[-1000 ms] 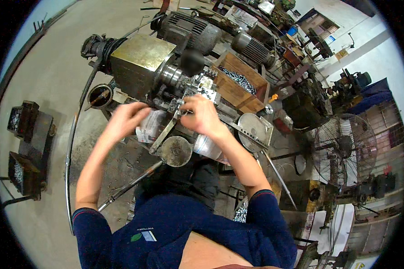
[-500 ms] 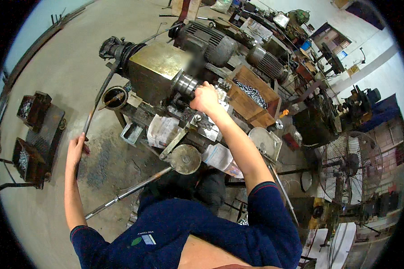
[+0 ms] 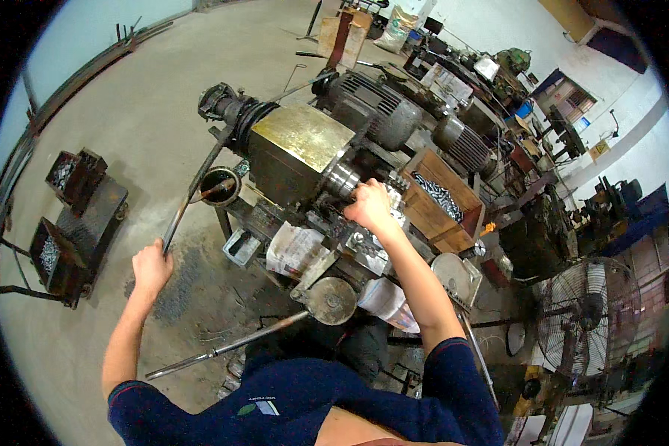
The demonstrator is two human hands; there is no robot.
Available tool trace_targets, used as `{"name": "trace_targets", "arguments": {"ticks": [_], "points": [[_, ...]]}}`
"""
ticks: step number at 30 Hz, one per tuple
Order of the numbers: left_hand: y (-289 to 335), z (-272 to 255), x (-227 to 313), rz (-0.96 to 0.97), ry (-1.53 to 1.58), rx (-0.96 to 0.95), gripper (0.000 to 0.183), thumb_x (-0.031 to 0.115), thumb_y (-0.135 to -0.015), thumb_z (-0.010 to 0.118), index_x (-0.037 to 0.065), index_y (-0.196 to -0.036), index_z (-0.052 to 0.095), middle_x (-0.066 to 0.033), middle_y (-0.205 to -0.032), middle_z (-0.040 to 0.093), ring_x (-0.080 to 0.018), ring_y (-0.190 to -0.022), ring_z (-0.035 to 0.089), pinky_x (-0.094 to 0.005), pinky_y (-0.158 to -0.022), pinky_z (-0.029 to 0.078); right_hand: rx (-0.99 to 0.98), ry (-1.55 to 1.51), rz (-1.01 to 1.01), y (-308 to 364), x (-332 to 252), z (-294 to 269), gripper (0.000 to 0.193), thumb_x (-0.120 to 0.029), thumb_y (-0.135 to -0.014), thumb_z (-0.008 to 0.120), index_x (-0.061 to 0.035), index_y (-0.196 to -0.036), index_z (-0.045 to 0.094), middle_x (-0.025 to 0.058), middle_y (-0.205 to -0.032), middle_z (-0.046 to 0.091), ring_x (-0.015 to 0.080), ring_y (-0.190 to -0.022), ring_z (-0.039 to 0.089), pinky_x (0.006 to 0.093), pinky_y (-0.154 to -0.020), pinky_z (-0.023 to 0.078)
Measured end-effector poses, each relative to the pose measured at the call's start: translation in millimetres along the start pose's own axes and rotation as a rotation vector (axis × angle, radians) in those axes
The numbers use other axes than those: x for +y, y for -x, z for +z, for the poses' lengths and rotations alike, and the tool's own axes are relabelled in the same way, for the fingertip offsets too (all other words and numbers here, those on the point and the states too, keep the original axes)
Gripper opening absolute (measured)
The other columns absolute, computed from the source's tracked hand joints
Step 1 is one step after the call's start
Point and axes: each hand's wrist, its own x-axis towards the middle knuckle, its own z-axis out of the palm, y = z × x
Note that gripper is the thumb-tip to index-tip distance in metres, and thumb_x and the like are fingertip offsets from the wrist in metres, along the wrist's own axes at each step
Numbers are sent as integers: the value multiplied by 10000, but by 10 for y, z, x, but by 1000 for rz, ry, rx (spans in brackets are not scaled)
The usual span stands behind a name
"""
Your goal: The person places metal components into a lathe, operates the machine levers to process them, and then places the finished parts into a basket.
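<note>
grey floor point(image 3: 171, 74) below lever point(image 3: 176, 222) in left hand point(image 3: 152, 267), spindle point(image 3: 341, 180) beside right hand point(image 3: 369, 206)

Your navy shirt point(image 3: 201, 422) bears a chest logo point(image 3: 266, 408) with one legible word; the white wall point(image 3: 513, 37) carries a yellow warning sign point(image 3: 599, 149), its details too small to read.

The chuck point(image 3: 343, 181) is glossy metal, the long lever point(image 3: 176, 221) smooth metal, the box point(image 3: 426, 214) matt wood.

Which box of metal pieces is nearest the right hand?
The wooden box, beside the right hand; the dark boxes stand far left, on a cart.
</note>
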Motion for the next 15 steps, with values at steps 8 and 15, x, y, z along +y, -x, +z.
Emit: {"name": "trace_targets", "arguments": {"ticks": [8, 15], "points": [[-1102, 14, -1285, 144, -354, 74, 86, 107, -693, 582, 50, -756, 567, -138, -746, 630, -298, -704, 620, -415, -645, 480, 23, -28, 39, 5, -14, -26, 263, -226, -468, 626, -29, -642, 645, 109, -758, 622, 290, -829, 526, 374, -781, 420], [-887, 369, -226, 125, 310, 687, 350, 197, -753, 612, 24, -1055, 575, -156, -814, 621, -347, -771, 593, -403, -715, 474, 392, -303, -78, 551, 68, -567, 350, -195, -514, 627, -51, -830, 664, 119, -1011, 601, 314, -955, 508, 399, -825, 432]]}}
